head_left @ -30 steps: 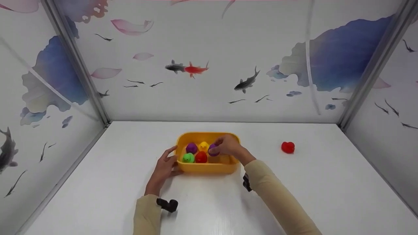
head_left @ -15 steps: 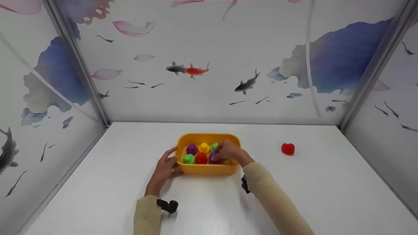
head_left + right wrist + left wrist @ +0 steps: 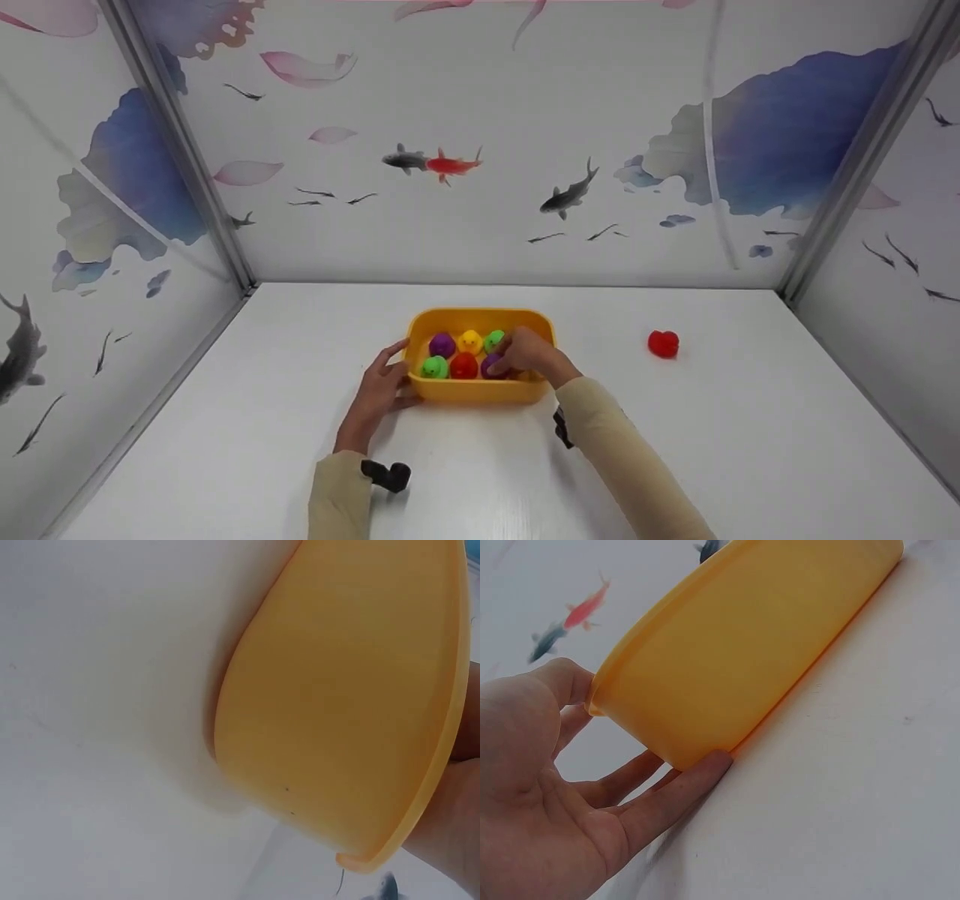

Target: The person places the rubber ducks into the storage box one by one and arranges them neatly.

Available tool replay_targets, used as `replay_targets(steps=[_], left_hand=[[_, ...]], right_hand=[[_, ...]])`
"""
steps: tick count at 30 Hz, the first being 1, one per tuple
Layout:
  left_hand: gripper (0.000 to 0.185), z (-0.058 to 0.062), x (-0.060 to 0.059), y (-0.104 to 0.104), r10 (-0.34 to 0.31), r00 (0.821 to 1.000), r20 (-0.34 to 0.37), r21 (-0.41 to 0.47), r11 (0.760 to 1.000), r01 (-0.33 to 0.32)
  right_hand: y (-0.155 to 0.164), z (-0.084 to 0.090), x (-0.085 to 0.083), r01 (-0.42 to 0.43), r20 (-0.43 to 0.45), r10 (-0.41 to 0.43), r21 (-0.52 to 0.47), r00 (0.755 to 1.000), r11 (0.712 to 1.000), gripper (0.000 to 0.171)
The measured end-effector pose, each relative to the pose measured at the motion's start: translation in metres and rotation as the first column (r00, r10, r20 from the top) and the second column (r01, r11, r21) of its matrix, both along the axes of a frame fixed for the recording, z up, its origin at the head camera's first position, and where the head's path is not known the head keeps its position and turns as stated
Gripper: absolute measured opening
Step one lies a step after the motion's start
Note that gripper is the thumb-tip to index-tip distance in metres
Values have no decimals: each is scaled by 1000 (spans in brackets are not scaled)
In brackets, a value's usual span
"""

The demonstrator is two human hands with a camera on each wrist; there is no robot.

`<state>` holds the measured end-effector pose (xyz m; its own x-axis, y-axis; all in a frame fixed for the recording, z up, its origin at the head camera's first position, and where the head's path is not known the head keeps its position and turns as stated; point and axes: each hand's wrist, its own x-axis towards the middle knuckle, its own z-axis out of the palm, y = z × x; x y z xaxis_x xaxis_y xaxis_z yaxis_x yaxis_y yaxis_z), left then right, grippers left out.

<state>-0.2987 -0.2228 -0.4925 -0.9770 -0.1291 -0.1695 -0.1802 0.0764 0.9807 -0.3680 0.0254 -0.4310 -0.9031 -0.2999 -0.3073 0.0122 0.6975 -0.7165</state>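
Observation:
On the table stands a yellow plastic basket point(image 3: 480, 391) with several small rubber ducks in it. The left hand point(image 3: 380, 385) rests against its left end; in the left wrist view its fingertips touch the rim and lower wall. Inside the right half, the right hand point(image 3: 529, 351) pinches a purple rubber duck point(image 3: 492, 366), partly hidden by the fingers. Behind that lies a green duck point(image 3: 494, 341). Around them sit a yellow duck point(image 3: 470, 342), a red one point(image 3: 463, 366), another purple one point(image 3: 442, 345) and another green one point(image 3: 434, 367). The right wrist view shows mostly the basket's outer wall.
A red rubber toy point(image 3: 664, 344) lies on the white table point(image 3: 712, 420), right of the basket. Printed panels with fish and leaves enclose the back and both sides.
The right hand has lowered the purple duck into the basket's front row, beside the red one. The green duck behind it has come into view. The left hand keeps its place.

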Motion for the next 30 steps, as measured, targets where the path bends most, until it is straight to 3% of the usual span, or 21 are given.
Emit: replay_targets(steps=[8,16,22,30], left_hand=[[49,1,-2,0,6,1000,-8,-9,1000,-6],[50,1,-2,-1,5,1000,1,-13,1000,-5],[49,2,-2,-1,13,1000,4,-19,1000,-13],[49,-1,-3,1,7,1000,8,-14,1000,-7]], right_hand=[[17,15,-7,-65,-68,66,22,995,998,28],[58,27,-15,-148,-66,143,-88,988,985,32],[97,31,-16,-119,-139,100,-137,985,983,44],[148,18,-23,-53,-215,14,-176,976,983,45]])
